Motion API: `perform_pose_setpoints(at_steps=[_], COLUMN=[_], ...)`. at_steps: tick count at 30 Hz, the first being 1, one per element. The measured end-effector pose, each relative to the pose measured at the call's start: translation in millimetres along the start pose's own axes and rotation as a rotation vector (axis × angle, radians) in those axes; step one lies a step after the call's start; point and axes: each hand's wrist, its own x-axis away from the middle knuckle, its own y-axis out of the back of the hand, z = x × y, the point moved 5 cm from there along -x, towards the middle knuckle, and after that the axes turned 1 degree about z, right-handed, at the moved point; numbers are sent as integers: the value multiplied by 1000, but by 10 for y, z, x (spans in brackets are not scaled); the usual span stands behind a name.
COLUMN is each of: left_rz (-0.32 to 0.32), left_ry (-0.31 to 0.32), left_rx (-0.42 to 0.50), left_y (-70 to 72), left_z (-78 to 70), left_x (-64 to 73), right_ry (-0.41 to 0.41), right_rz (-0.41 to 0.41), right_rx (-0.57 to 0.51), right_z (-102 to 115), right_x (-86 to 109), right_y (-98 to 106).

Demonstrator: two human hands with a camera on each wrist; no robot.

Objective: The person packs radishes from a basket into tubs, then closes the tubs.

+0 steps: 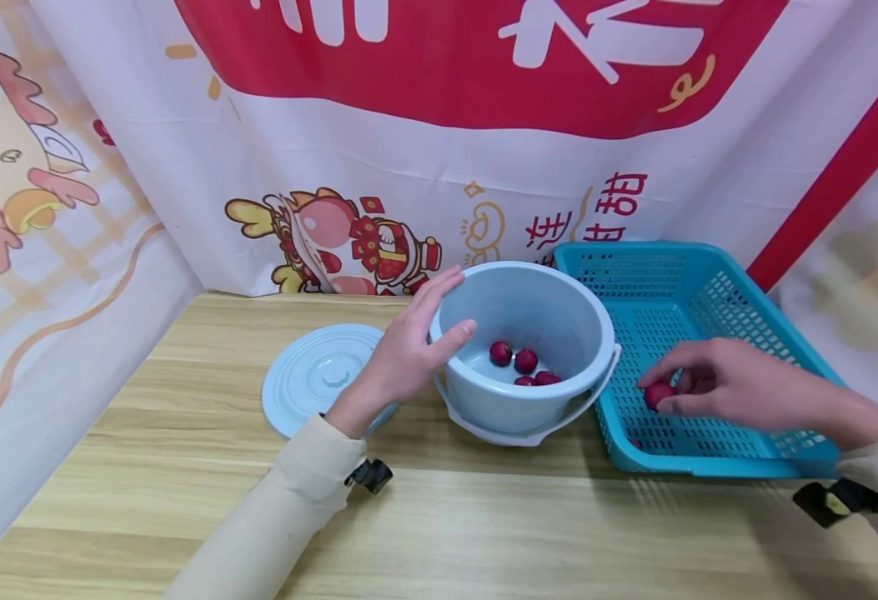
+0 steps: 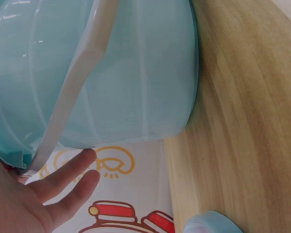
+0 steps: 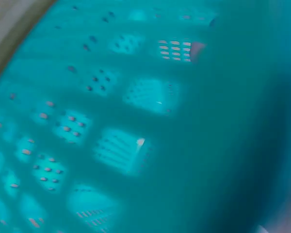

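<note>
My left hand (image 1: 419,333) rests at the left rim of a light blue bucket (image 1: 524,408), its fingers fairly straight. The left wrist view shows two fingers (image 2: 70,174) extended beside the bucket wall (image 2: 126,73) and its pale handle (image 2: 70,87). Several small red radishes (image 1: 525,361) lie on the bucket's bottom. Inside the turquoise basket (image 1: 716,462), my right hand (image 1: 731,379) pinches a red radish (image 1: 659,393) between thumb and fingers. Another bit of red (image 1: 635,443) shows low by the basket's front wall. The right wrist view is filled by the blurred basket side (image 3: 174,136).
A light blue lid (image 1: 326,375) lies on the wooden table (image 1: 439,533), left of the bucket and partly behind my left forearm. The basket stands close against the bucket's right side. Printed cloth (image 1: 378,150) hangs along the table's back edge.
</note>
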Motion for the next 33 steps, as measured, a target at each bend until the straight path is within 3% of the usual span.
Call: perform_pose_setpoints(at_steps=[10,17,26,33], left_rz=[2,3,3,4], left_ry=[8,10,4,13], left_rx=[-4,-3,-5,-8], left_y=[-1,-2,-4,0], left_z=[7,6,4,8], left_x=[1,2,-7,-1], right_ry=[10,72,45,21], right_rz=[-120,-235,-309,-317], right_rx=[46,32,-35,-77], right_z=[219,407,580,692], right_x=[-50,-131,-342,-521], right_y=[297,457,523,499])
